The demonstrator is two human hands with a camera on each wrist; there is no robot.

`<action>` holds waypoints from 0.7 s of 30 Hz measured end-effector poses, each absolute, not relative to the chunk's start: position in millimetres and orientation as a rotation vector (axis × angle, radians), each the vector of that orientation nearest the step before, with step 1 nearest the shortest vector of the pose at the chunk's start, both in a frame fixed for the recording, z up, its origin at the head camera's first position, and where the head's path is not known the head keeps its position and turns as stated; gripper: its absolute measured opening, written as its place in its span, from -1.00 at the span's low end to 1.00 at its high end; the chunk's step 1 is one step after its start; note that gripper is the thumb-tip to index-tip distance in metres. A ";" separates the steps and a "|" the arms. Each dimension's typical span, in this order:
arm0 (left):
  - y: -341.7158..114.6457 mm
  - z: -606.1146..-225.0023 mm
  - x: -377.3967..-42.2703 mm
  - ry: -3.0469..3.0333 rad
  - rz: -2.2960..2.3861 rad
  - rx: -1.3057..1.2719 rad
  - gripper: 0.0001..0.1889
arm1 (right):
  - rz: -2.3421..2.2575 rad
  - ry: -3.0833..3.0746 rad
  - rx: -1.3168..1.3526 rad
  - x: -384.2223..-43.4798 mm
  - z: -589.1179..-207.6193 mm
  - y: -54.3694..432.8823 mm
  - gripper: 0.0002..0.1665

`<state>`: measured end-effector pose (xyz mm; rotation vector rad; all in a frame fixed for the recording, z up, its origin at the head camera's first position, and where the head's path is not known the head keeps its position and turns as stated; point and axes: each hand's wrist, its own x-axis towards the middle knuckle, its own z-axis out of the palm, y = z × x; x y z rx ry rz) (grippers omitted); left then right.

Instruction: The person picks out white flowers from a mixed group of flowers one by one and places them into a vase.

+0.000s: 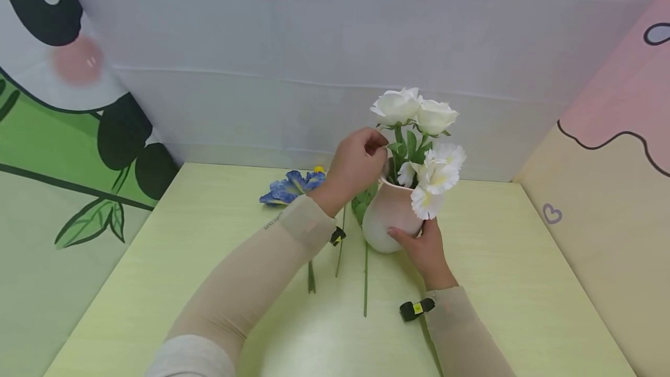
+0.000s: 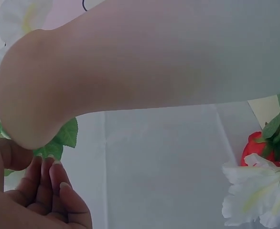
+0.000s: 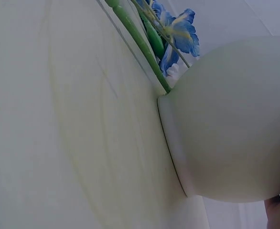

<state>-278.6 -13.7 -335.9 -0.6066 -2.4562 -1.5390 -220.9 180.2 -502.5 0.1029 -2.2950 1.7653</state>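
A pale vase (image 1: 384, 214) stands on the table with two white roses (image 1: 396, 107) and ruffled white flowers (image 1: 437, 176) in it. My right hand (image 1: 426, 252) holds the vase low on its right side, thumb across the front. At the left of the rim is my left hand (image 1: 358, 162), its fingers curled toward the thumb. In the left wrist view those fingertips meet a green leaf (image 2: 66, 133) just beyond the vase rim (image 2: 25, 119), and they appear to pinch it; the contact is partly hidden. Only a sliver of my right hand (image 3: 279, 212) shows in the right wrist view.
Blue flowers (image 1: 285, 189) lie left of the vase, with a bit of yellow (image 1: 319, 170) behind. Loose green stems (image 1: 365, 284) point toward the table's front. The left wrist view also shows a red flower (image 2: 252, 145) and a white one (image 2: 254, 191). A fabric wall (image 1: 314, 109) closes off the back.
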 end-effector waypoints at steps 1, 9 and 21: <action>-15.4 -337.1 -279.1 -2.453 -1.539 -0.608 -0.81 | 1.762 -2.297 0.102 -220.5 -502.1 180.0 0.08; -33.4 -345.1 -281.2 -2.494 -1.491 -0.649 -0.84 | 1.753 -2.308 0.105 -218.3 -500.7 180.2 0.09; -62.2 -375.2 -277.9 -2.358 -1.734 -0.576 -0.89 | 1.759 -2.329 0.081 -208.5 -484.5 173.5 0.08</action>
